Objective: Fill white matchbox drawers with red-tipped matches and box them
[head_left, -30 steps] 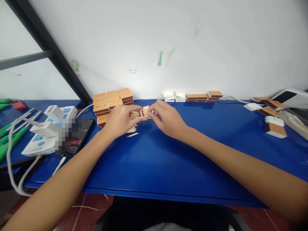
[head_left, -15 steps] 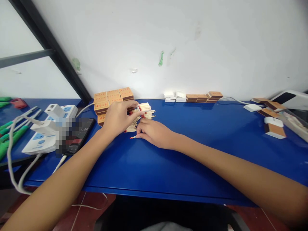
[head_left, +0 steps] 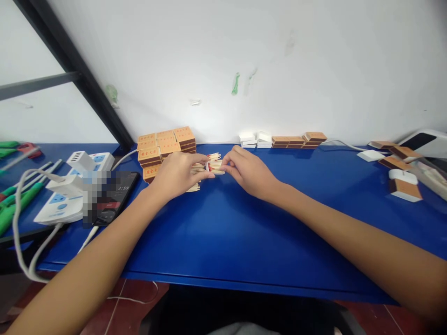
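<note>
My left hand (head_left: 176, 174) is closed on a small white matchbox tray (head_left: 209, 166) holding red-tipped matches. My right hand (head_left: 249, 172) is pinched at the tray's right end, its fingertips on a match there. Both hands hover over a loose pile of matches (head_left: 202, 168) on the blue table (head_left: 244, 223). A stack of orange matchboxes (head_left: 162, 144) stands just behind my left hand.
A phone (head_left: 111, 197) and white power strips (head_left: 75, 181) with grey cables lie at the left. White trays (head_left: 254, 138) and brown sleeves (head_left: 300, 138) line the wall. More box parts (head_left: 401, 184) sit at the right. Green tools (head_left: 14, 200) lie far left.
My right hand came down to a single match lying on the table in front of the pile, then rose back to the tray; that match is gone from the table. The left hand lowered slightly.
</note>
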